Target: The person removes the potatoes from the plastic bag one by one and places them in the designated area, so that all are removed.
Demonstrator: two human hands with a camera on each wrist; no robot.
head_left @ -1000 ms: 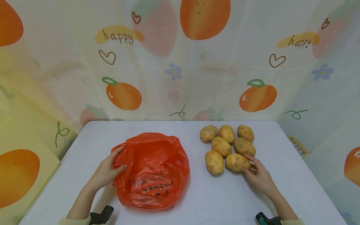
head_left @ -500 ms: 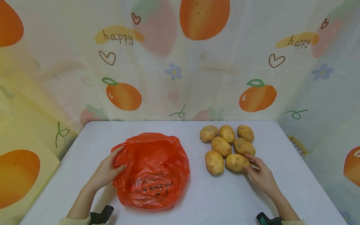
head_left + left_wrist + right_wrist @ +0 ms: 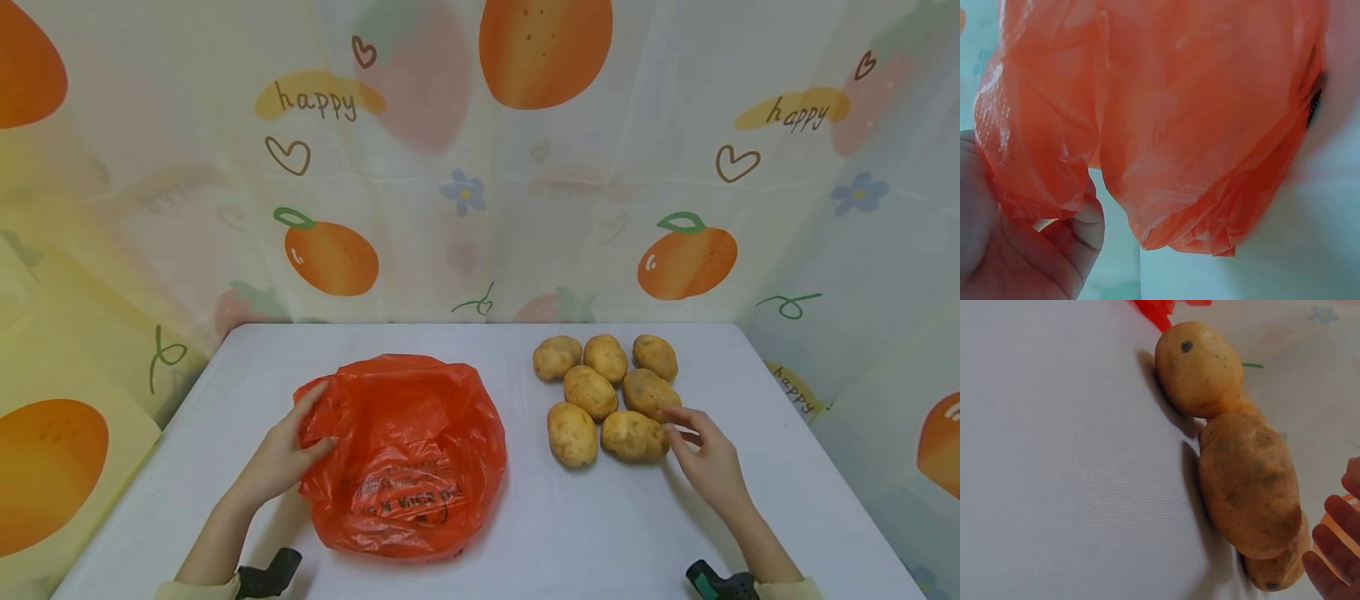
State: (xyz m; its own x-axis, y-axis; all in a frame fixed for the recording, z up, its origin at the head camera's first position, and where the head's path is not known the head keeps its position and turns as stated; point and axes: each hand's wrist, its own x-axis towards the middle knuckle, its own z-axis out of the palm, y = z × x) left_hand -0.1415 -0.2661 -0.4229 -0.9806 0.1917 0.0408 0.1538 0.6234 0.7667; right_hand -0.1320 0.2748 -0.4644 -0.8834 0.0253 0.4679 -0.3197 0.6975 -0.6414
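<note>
A crumpled red plastic bag [image 3: 412,500] with dark print lies on the table, its mouth spread open. My left hand [image 3: 283,454] holds the bag's left edge between thumb and fingers; the left wrist view shows the film of the bag [image 3: 1197,125] gathered at the hand [image 3: 1041,250]. Several potatoes are grouped to the right of the bag. Just beside the nearest right-hand potato [image 3: 633,437] is my right hand [image 3: 708,462], fingers loosely bent with nothing in them. In the right wrist view, the fingers [image 3: 1335,547] show apart from a potato [image 3: 1250,484].
The white table [image 3: 540,533] has its far edge against a fruit-printed curtain [image 3: 555,208]. Other potatoes, such as one at the front left [image 3: 572,435] and one at the back right [image 3: 655,357], lie close together. Dark wrist devices [image 3: 270,573] sit near both sleeves.
My right hand has let go of the front right potato and drawn off slightly to the right. The potatoes stay in place. My left hand and the bag's edge have shifted slightly left.
</note>
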